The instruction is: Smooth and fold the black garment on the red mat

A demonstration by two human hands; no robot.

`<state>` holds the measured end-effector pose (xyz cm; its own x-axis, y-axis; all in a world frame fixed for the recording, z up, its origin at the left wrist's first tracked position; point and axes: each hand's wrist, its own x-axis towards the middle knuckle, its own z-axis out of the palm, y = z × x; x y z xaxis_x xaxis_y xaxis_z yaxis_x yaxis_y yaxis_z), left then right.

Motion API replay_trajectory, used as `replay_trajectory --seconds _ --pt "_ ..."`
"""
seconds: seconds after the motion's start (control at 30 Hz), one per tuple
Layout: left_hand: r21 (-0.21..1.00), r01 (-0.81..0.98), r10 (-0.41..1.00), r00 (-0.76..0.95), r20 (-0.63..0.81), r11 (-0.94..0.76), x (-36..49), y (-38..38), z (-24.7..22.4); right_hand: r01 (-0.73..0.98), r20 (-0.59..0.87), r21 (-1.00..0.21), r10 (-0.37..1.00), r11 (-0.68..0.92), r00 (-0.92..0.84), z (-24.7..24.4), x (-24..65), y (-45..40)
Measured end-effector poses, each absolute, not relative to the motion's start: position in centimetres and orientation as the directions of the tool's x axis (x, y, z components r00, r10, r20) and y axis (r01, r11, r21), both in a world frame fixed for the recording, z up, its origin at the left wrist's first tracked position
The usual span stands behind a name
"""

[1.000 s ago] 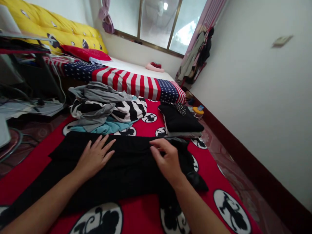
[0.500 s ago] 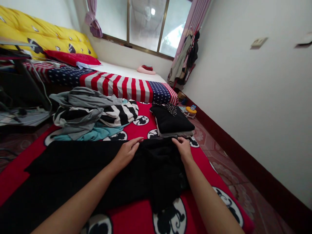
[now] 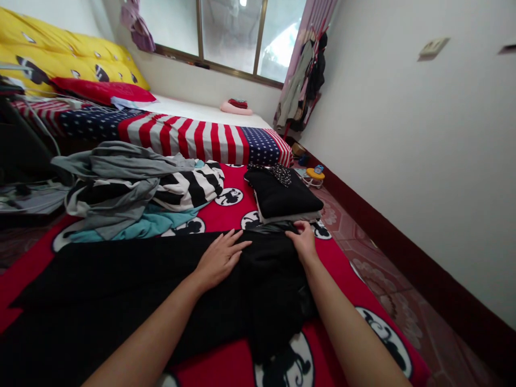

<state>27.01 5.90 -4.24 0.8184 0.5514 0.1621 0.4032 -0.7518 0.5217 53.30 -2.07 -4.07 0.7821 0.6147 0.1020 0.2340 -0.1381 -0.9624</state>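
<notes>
Black trousers lie spread across the red blanket in front of me, their long legs running to the left. The part at the right end is bunched and folded over. My left hand rests palm down on the cloth near its far edge, fingers stretched and apart. At the far right corner, my right hand pinches the edge between thumb and fingers. A shiny dark strip shows along the far edge between the hands. Just beyond stands a folded stack topped by a black garment and a dotted cloth.
A loose heap of grey, striped and teal clothes lies at the back left of the red blanket. Behind it is a bed with a stars-and-stripes cover. A small yellow stool stands by the right wall.
My left hand has let go of the far edge and now lies flat with fingers spread. My right hand still pinches its corner. More of the shiny strip shows, and the view has shifted slightly.
</notes>
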Motion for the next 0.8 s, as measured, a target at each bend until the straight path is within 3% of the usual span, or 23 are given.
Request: replay_trajectory --seconds 0.13,0.27,0.4,0.53,0.6,0.7,0.8 --pt "0.491 0.407 0.532 0.834 0.144 -0.77 27.0 5.9 -4.2 0.425 0.182 -0.86 0.61 -0.281 0.772 -3.6 53.8 -2.7" --pt "0.6 0.337 0.551 0.807 0.212 -0.725 26.2 6.0 -4.3 0.526 0.247 -0.772 0.594 -0.358 0.766 -2.1 52.4 -4.5" --pt "0.792 0.139 0.594 0.74 0.317 -0.595 25.4 6.0 -4.4 0.641 0.295 -0.727 0.73 -0.247 0.616 -0.3 49.8 -9.6" --pt "0.836 0.065 0.673 0.629 0.389 -0.544 25.5 5.4 -3.6 0.752 0.157 -0.649 0.947 -0.115 0.28 0.3 46.9 -14.5" --pt "0.823 0.074 0.701 0.57 0.429 -0.563 25.4 4.3 -2.6 0.801 0.147 -0.591 0.965 -0.092 0.219 0.5 45.8 -15.7" --pt "0.807 0.043 0.694 0.539 0.477 -0.589 24.4 0.8 -0.1 0.798 0.16 -0.589 0.951 -0.124 0.266 2.0 44.2 -16.4" --pt "0.841 0.022 0.62 0.686 0.381 -0.541 22.8 -3.7 2.4 0.778 0.26 -0.628 0.937 -0.02 0.233 5.2 41.7 -17.2"
